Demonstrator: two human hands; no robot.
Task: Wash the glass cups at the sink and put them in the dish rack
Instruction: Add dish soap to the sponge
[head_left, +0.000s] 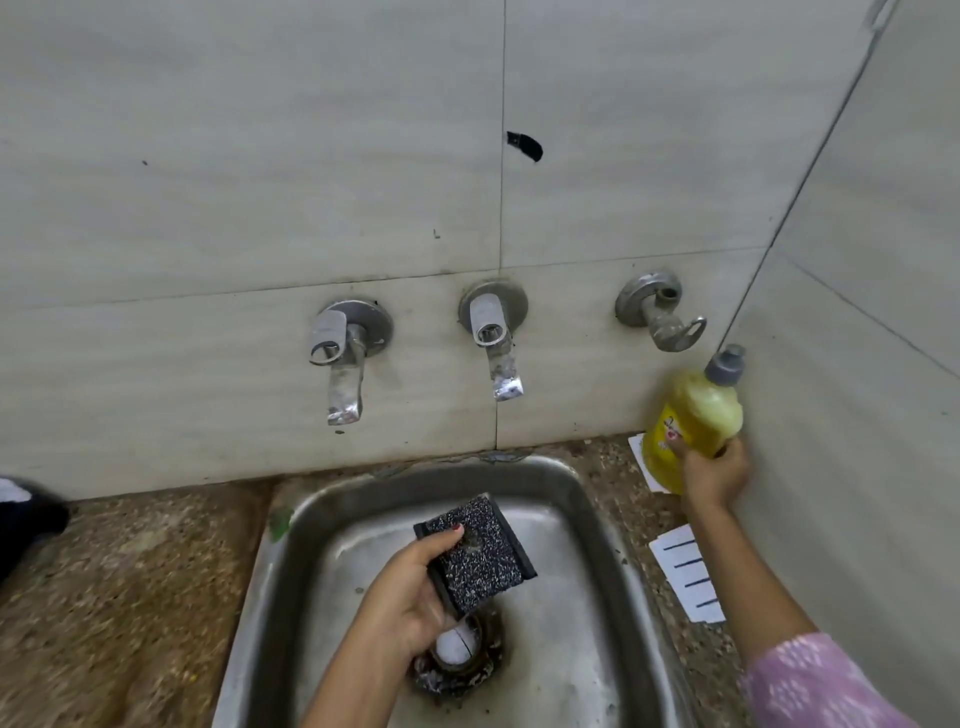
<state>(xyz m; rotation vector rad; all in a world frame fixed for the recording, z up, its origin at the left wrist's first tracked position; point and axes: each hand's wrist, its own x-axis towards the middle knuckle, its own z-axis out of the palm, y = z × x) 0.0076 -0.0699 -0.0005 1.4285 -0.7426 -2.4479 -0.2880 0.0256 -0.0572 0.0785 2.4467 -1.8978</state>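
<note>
Head view, the only view. Steel sink (405, 480) sits low centre, set into a speckled stone counter (130, 597); its near edge is cut off by the frame. Left hand (410, 597) is over the basin, thumb and fingers clamped on a black speckled scrub sponge (475, 553), held tilted above the drain (470, 675). The fingers under the sponge are hidden. A white round thing (454, 647) lies in the drain, partly covered by the left hand; cannot tell whether it is foam, a stopper or something else. Right hand (714, 475) is at the counter's far right corner, fingers wrapped round the lower body of a yellow soap bottle (696, 415) with a grey cap (725, 365); the bottle leans left, its label is blurred, and its base is hidden, so cannot tell whether it touches the counter. A pink patterned sleeve (810, 680) runs out of frame. White lined paper sheet (685, 571) lies right of the sink; a second sheet (644, 462) shows partly behind the bottle. On the tiled wall: left tap (343, 374), middle tap (498, 348), a valve (662, 317). A dark object (26, 519) at the left edge is cut off, unidentifiable.
</note>
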